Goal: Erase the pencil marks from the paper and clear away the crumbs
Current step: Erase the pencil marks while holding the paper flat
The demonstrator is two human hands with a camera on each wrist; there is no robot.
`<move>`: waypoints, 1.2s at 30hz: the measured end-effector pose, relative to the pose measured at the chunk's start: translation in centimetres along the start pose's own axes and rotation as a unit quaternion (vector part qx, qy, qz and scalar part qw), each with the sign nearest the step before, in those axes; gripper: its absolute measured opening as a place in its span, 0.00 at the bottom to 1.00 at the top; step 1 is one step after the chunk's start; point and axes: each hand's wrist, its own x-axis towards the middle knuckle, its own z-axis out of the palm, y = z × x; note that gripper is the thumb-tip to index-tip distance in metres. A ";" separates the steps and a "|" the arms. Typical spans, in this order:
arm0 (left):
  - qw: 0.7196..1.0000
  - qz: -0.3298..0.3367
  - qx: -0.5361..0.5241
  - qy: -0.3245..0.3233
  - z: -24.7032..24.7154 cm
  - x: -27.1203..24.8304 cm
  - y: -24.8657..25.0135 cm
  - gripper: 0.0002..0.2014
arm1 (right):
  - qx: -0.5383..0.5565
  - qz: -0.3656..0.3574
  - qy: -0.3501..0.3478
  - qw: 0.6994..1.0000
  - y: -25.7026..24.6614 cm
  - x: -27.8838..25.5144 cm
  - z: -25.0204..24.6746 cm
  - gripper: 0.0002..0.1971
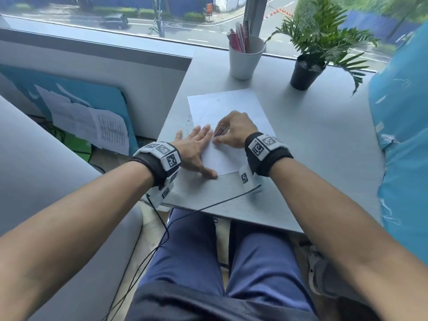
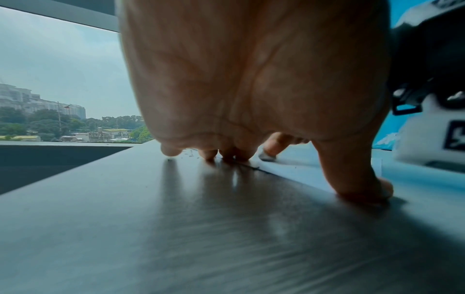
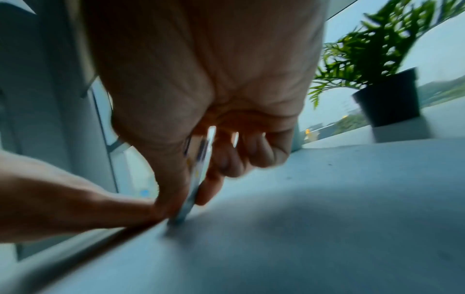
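White thin paper sheet lies flat on grey tabletop; light, creases easily, we judge; left hand spread flat pins its edge; right hand pinches small sleeved eraser, tip on sheet; dark crumbs beside left edge

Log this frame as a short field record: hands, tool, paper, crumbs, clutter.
left hand: flat, fingers straight, pressing the paper's left edge
right hand: pinches the eraser, tip down on the sheet
paper: white, flat on the grey table; small dark mark near its far edge
crumbs: dark specks on the table left of the paper
clutter: white cup of pens, potted plant, both beyond the paper
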 end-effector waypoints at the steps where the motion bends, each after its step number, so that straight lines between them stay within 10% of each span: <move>1: 1.000 -0.003 0.003 -0.001 0.0 0.0 0.0 0.69 | 0.014 0.013 0.031 0.999 0.2 0.1 0.2 0.13; 6: 1.000 -0.002 0.011 0.006 0.0 -0.1 0.0 0.68 | -0.036 -0.034 -0.082 0.995 0.4 -2.2 0.5 0.13; 10: 0.999 0.006 0.038 -0.003 0.0 -0.5 -0.1 0.61 | 0.013 0.060 0.028 0.998 4.1 -2.1 -2.7 0.08; 20: 0.984 -0.098 0.145 0.011 1.3 -4.2 1.1 0.60 | 0.051 0.094 0.040 0.993 7.4 -3.7 -2.8 0.12; 27: 0.990 0.116 0.079 -0.013 3.8 -3.2 7.8 0.48 | 0.057 0.115 0.039 0.991 7.3 -3.8 -3.0 0.13; 36: 0.989 -0.126 0.081 0.014 3.8 -6.2 3.1 0.54 | 0.052 0.126 0.031 0.990 6.9 -3.6 -3.0 0.13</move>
